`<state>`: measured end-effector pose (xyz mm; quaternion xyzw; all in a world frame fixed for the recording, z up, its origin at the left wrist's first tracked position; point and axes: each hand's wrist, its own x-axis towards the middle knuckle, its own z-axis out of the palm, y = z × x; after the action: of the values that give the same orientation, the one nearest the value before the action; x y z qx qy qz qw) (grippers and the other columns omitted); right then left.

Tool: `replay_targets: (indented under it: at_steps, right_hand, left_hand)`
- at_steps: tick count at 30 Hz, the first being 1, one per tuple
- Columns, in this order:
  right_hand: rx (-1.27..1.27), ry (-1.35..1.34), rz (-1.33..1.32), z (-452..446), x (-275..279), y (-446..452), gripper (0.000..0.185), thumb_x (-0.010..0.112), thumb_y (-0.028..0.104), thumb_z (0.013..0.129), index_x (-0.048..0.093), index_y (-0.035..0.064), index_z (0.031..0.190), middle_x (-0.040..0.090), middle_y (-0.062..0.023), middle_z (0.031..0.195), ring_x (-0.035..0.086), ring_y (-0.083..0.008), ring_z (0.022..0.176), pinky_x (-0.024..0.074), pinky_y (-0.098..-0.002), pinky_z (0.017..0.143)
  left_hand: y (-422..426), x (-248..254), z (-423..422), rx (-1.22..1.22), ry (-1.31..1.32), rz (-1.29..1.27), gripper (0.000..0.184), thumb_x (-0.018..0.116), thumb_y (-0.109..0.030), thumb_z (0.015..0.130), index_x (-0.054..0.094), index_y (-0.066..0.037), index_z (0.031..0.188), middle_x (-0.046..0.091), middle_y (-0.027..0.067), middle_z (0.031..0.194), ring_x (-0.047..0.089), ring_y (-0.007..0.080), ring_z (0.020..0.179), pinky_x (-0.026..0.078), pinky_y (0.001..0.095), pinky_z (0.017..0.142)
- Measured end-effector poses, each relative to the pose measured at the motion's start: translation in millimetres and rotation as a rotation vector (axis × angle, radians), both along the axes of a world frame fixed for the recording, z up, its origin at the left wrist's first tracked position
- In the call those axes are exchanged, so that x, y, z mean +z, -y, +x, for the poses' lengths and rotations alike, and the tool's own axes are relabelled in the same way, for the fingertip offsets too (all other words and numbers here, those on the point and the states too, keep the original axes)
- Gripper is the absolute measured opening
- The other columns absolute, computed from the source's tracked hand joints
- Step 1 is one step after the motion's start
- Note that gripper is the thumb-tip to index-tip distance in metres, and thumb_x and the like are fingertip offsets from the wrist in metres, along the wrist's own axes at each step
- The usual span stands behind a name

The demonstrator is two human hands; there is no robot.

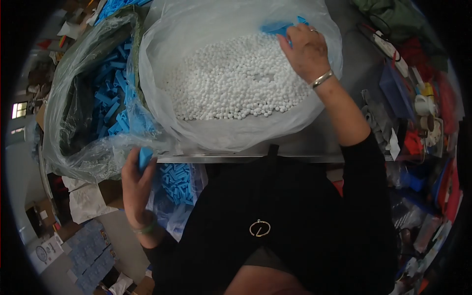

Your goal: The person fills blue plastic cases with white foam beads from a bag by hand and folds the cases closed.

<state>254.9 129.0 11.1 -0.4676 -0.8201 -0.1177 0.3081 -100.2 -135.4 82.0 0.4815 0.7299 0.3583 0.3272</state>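
My left hand (135,184) is closed around a small blue plastic piece (145,158), in front of the table edge. My right hand (309,51) reaches over the far right of a clear plastic bag (162,105) full of small white balls (236,83). Its fingers are curled on a blue plastic piece (301,20), partly hidden by the hand. Beside those fingers, more blue plastic (275,27) lies at the far edge of the white balls.
At the left stands a plastic-lined green sack (69,93) holding many blue pieces (110,93). Below the metal table edge (196,159), another bag holds small blue pieces (176,182). Cluttered items, including a blue-grey bin (396,91) and a white cup (424,105), crowd the right side.
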Motion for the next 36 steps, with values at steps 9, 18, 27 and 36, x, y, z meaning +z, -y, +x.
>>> replay_targets:
  at_steps: [9, 18, 27, 36]
  right_hand:
    - [-0.257, 0.375, -0.231, 10, -62, -30, 0.021, 0.067, 0.029, 0.083, 0.069, 0.0093, 0.078, 0.069, -0.0118, 0.084, 0.067, -0.0310, 0.078, 0.0501, -0.0445, 0.071]
    - [-0.262, 0.312, -0.313, -1, -33, -17, 0.016, 0.060, 0.019, 0.083, 0.068, 0.0057, 0.077, 0.070, -0.0136, 0.085, 0.069, -0.0337, 0.078, 0.0540, -0.0447, 0.070]
    - [-0.034, 0.244, -0.344, -74, -66, -36, 0.016, 0.056, 0.018, 0.086, 0.063, 0.0030, 0.084, 0.067, -0.0196, 0.087, 0.066, -0.0375, 0.080, 0.0538, -0.0466, 0.070]
    - [0.482, -0.279, -0.905, -137, -40, -17, 0.022, 0.053, 0.024, 0.094, 0.064, 0.0054, 0.088, 0.064, -0.0073, 0.080, 0.060, -0.0182, 0.076, 0.0489, -0.0314, 0.073]
  left_hand:
    - [69, -10, -62, 0.031, -0.763, -0.102, 0.029, 0.069, -0.010, 0.085, 0.062, 0.000, 0.112, 0.063, 0.0150, 0.095, 0.063, 0.0321, 0.082, 0.049, 0.0370, 0.074]
    - [8, -4, -22, 0.004, -0.434, 0.199, 0.019, 0.062, 0.002, 0.088, 0.063, 0.002, 0.107, 0.064, 0.0113, 0.094, 0.066, 0.0203, 0.087, 0.051, 0.0292, 0.079]
    - [-10, -6, -8, -0.049, -0.340, 0.270, 0.016, 0.062, 0.004, 0.087, 0.064, 0.002, 0.103, 0.064, 0.0116, 0.094, 0.065, 0.0204, 0.084, 0.050, 0.0283, 0.077]
    - [-52, 1, 35, -0.225, -0.245, 0.411, 0.015, 0.063, 0.005, 0.085, 0.065, 0.002, 0.099, 0.065, 0.0120, 0.092, 0.065, 0.0216, 0.083, 0.051, 0.0294, 0.076]
